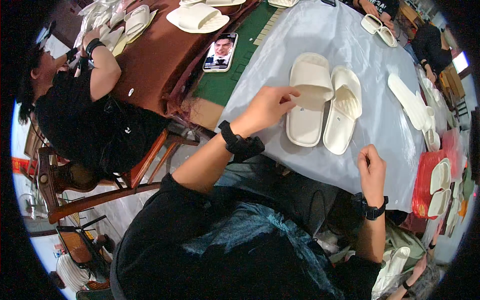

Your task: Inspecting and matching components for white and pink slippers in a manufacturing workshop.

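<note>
Two cream slippers lie side by side on the pale plastic-covered table in front of me. The left slipper (305, 125) has a broad strap across its far end, and the right slipper (339, 131) leans slightly beside it. My left hand (270, 107) is at the left slipper's edge, beside the strap; its thumb and forefinger are apart, with nothing seen between them. Nearer to me, my right hand (371, 167) hovers right of the pair by the table's near edge. Its fingers are curled in a pinch, and whatever they may hold is too small or hidden.
A phone (220, 52) playing a video lies on a green mat at the left. More slippers (200, 19) sit on a brown cloth beyond it. A co-worker in black (90, 110) sits at the left. At the right are loose slippers (407, 102) and a red plastic-wrapped stack (425, 185).
</note>
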Action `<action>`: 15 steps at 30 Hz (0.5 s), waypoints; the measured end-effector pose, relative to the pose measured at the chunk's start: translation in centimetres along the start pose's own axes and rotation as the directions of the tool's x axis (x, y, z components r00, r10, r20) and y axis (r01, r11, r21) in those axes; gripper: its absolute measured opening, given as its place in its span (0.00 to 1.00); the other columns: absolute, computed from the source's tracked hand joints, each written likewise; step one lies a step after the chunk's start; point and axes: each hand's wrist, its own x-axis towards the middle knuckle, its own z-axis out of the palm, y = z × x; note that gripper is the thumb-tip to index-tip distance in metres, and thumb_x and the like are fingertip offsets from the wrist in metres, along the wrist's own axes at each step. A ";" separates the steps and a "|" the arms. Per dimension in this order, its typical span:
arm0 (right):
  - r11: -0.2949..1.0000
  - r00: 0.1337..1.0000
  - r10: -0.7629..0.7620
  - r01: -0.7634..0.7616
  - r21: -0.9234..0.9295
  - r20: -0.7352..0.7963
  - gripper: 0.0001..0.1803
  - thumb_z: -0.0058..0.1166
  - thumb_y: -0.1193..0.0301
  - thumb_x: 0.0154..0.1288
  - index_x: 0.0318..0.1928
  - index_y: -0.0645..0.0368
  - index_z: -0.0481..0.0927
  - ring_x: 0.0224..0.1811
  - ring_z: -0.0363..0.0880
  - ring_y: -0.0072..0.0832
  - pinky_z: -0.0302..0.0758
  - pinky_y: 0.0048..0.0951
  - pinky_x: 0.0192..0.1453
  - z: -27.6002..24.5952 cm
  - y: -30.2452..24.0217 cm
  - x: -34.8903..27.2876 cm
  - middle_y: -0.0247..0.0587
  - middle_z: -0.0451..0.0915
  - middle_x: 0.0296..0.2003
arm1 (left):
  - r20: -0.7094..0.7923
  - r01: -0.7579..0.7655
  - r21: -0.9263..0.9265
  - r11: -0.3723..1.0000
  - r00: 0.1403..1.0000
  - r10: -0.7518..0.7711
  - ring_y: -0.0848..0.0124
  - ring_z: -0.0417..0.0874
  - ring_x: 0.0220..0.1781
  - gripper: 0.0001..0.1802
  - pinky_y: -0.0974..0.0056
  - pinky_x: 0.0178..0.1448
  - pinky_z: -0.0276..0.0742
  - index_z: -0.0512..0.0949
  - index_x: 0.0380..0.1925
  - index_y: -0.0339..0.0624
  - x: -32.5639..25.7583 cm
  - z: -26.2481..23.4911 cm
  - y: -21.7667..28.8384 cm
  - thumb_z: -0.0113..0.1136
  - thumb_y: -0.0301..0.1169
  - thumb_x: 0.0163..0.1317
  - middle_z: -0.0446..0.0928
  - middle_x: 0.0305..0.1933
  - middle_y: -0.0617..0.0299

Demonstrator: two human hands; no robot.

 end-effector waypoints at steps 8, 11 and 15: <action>0.999 0.999 -0.017 0.018 -0.048 0.030 0.05 0.49 0.79 0.64 0.31 0.64 0.68 0.22 0.66 0.31 0.65 0.30 0.28 0.3 -0.9 0.9 0.43 0.67 0.20 | -0.026 0.024 0.069 0.997 0.999 -0.023 0.69 0.84 0.34 0.14 0.64 0.43 0.79 0.81 0.46 0.35 -0.4 -1.0 0.0 0.61 0.27 0.61 0.84 0.35 0.53; 0.996 0.999 -0.030 0.033 -0.084 0.044 0.04 0.51 0.78 0.62 0.32 0.63 0.70 0.24 0.74 0.47 0.70 0.38 0.30 0.8 -1.6 1.8 0.52 0.73 0.22 | -0.027 0.011 0.082 0.997 1.000 -0.008 0.70 0.83 0.33 0.13 0.64 0.42 0.79 0.82 0.45 0.36 -0.5 -1.6 -0.1 0.61 0.29 0.61 0.84 0.34 0.53; 0.989 0.993 -0.109 0.113 -0.095 0.044 0.05 0.53 0.78 0.59 0.33 0.63 0.71 0.28 0.76 0.52 0.71 0.44 0.32 1.9 -2.4 3.6 0.54 0.76 0.25 | -0.053 0.060 0.118 0.991 0.997 -0.054 0.73 0.83 0.33 0.12 0.66 0.41 0.78 0.82 0.45 0.37 -0.3 -2.5 -0.4 0.61 0.28 0.62 0.83 0.32 0.56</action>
